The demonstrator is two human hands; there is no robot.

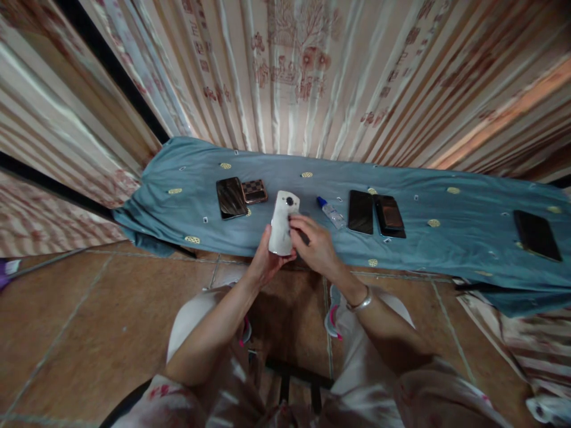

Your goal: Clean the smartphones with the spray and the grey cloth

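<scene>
A white smartphone (281, 229) stands nearly upright above the front edge of the cloth-covered table, its back with a round dark camera lens turned toward me. My left hand (266, 258) grips it round the lower end and left side. Curled fingers of my right hand (314, 244) touch the right side of the phone's back. A small dark patch shows between those fingers; whether it is a thing or a shadow I cannot tell. Just right of the phone, a clear bottle with a blue cap (331, 213) lies on the cloth.
Left of the hands lie a black tablet-like device (231, 198) and a checkered brown case (254, 191). To the right are a black phone (360, 212), a stacked pair of dark devices (391, 215) and another dark device (537, 235). A curtain (307, 119) hangs behind the blue-green cloth (285, 169).
</scene>
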